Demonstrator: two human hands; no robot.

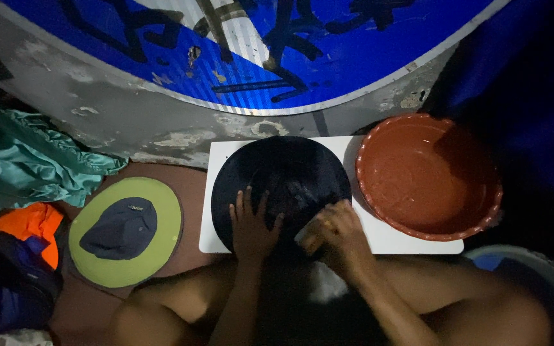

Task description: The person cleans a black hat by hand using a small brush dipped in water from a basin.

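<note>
Head view, red basin right, green hat left

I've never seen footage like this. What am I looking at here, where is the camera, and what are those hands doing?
There is no machine here. The one picture comes from a camera worn on a person's head, looking straight down, so you see their own bare arms and knees at the bottom.

The left hand lies flat, fingers spread, on a dark garment in a black basin. The right hand is curled over the same dark cloth; whether it grips something small and pale, I cannot tell. The basin stands on a white board.

Beside it, to the right, sits a reddish-brown basin holding water. To the left, a dark cap lies on a round green lid. Green cloth and orange cloth are piled further left. A large blue sign leans at the top.
</note>
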